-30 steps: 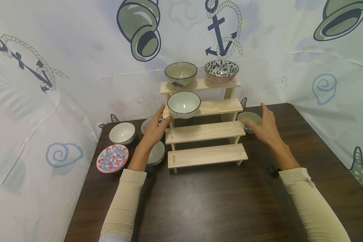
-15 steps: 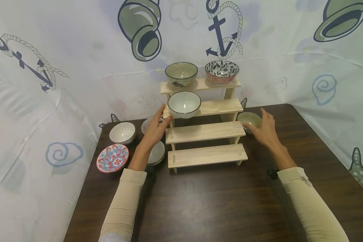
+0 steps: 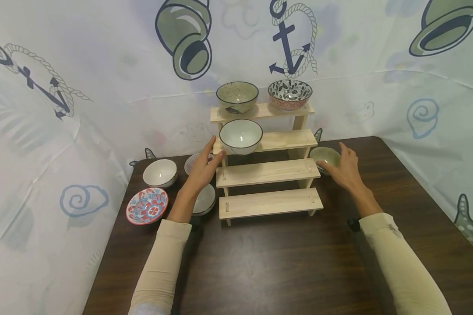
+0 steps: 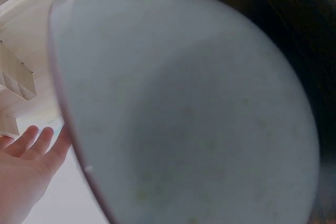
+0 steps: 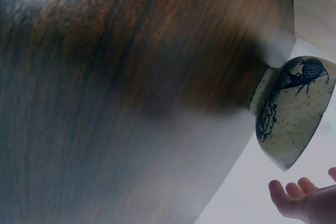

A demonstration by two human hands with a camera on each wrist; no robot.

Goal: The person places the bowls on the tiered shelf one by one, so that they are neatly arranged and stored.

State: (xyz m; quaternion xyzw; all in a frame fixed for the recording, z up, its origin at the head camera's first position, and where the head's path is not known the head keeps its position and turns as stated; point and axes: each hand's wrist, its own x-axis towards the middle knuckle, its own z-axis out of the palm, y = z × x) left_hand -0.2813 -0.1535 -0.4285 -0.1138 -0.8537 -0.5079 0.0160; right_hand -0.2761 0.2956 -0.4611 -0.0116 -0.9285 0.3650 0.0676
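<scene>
My left hand is held up with straight fingers at the left side of the wooden step rack. Its fingertips overlap the edge near a white bowl with a dark rim, which sits on the second-highest step. A pale grey bowl fills most of the left wrist view, with the fingers beyond its rim. On the right, my right hand reaches beside a speckled green bowl on the table. In the right wrist view, a gap shows between the relaxed fingers and that bowl, which bears a dark drawing.
A green bowl and a red-and-black patterned bowl stand on the top step. At the table's left are a white bowl, a red-and-blue patterned dish and a ribbed bowl. A printed cloth hangs behind.
My right hand has shifted slightly left and lowered at its fingertips, closer to the green bowl. The left hand and the bowls stay where they were.
</scene>
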